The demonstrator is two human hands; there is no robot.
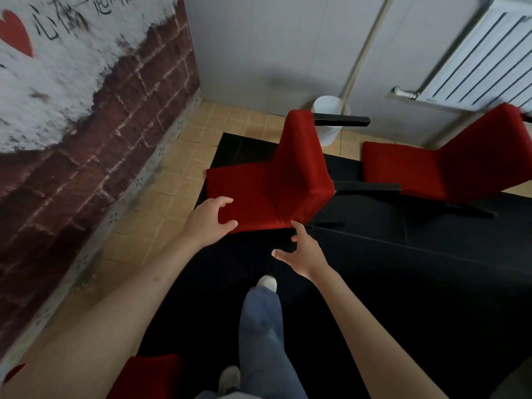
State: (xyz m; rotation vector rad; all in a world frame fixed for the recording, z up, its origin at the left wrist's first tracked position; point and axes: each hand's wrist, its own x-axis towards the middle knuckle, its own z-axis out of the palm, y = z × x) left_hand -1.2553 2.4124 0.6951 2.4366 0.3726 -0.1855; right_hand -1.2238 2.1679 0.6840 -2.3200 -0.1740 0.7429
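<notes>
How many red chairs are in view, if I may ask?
3 chairs: one by the left hand, one at right below the radiator, one partly seen at the bottom edge; more may be hidden.

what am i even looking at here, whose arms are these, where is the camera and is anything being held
There is no machine here. One camera is worn on a person's head and looks forward and down, so you see that person's own two bare arms, a leg in jeans and pale shoes. The wide lens bends the room's edges.

Both hands reach for a red chair that lies tipped over on a black mat, its black legs pointing sideways. The left hand is cupped at the seat's corner, not clearly gripping it. The right hand is spread just short of the chair's edge. Neither holds anything.

A second red chair lies tipped over to the right. Behind are a white bucket and a radiator.
</notes>
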